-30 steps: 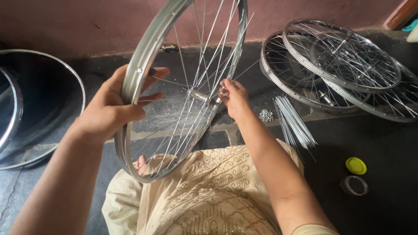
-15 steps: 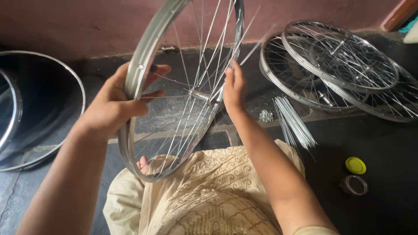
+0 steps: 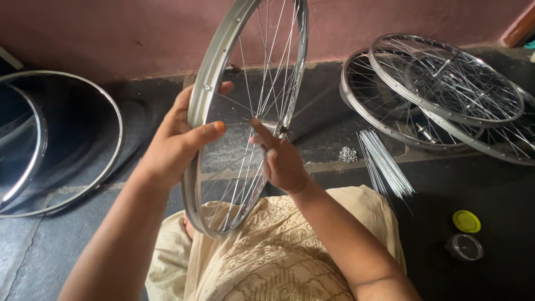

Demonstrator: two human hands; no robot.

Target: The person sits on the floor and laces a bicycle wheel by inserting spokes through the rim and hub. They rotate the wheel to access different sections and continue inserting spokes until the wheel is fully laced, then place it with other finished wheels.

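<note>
Since a moment ago the right hand (image 3: 283,161) has dropped from the spokes toward the hub, fingers now loosely apart and touching spokes there. At far left, bare rims (image 3: 67,145) lie on the floor. Next, the left hand (image 3: 181,139) has its grip clamped on the rim of the upright spoked wheel (image 3: 217,72), which rests over the lap. Farther right lie loose spokes (image 3: 384,164), stacked wheels (image 3: 446,95) and a yellow lid (image 3: 466,221).

Bare forearms, no sleeves or rings; left hand (image 3: 178,142) thumbnail painted orange; right hand (image 3: 284,161) unadorned; cream garment (image 3: 278,256) with raised scrolling embroidery
</note>
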